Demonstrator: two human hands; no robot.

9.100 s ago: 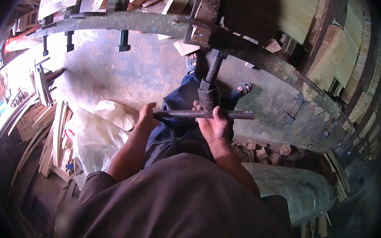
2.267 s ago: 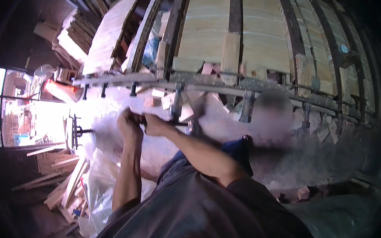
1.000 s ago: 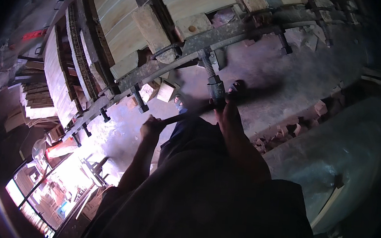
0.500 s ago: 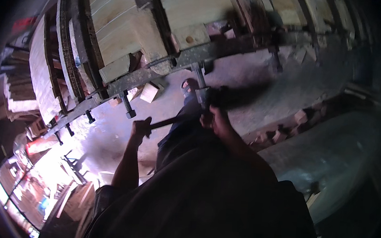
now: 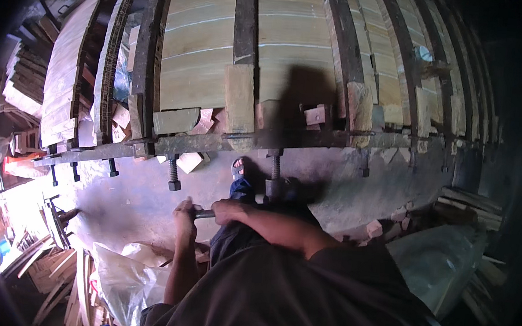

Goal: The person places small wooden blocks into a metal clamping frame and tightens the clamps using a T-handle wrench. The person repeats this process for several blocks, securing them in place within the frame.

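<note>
Head view: 2 bare hands are near each other on a dark grey, straight metal bar [image 5: 205, 214], which lies roughly level between them, in front of the body. The left hand [image 5: 185, 212] has its fingers curled closed around the bar's left end; the right hand [image 5: 229, 211] wraps its fingers round it farther right, where the bar's remaining stretch is hidden. Beyond the bare right forearm [image 5: 286, 228], a dark cylindrical metal socket [image 5: 273, 189] sits on a dark threaded steel bolt [image 5: 275, 165] projecting from a long, grimy steel rail [image 5: 195, 145]; whether the bar meets the socket, I cannot tell. Left of that, a dark hex-headed bolt [image 5: 174, 177] also projects from the rail. Past the rail, pale wooden panels [image 5: 197, 41] lie between dark brown beams [image 5: 245, 33]. A crumpled translucent plastic sheet [image 5: 126, 275] lies at lower left.
</note>
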